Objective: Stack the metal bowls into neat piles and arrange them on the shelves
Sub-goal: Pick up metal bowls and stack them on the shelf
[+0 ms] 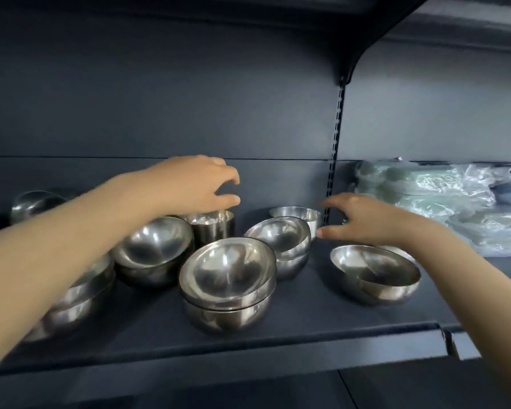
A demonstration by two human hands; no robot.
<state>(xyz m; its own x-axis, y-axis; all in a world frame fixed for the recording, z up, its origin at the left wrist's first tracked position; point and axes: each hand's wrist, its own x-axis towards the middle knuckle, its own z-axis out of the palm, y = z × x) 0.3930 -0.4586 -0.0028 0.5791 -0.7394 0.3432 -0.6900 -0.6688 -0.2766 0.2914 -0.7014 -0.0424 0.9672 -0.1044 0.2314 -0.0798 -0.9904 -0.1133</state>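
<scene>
Mid-gathering, I hovered my left hand (195, 184) wide over the tall bowl (213, 227), right hand (366, 221) spread empty; next, I judged, a rim pinch.

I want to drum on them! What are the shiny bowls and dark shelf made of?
The shiny round silver bowls look like polished metal, probably steel: they reflect light like mirrors. The dark grey flat shelf, dull and smooth, is perhaps painted metal.
</scene>
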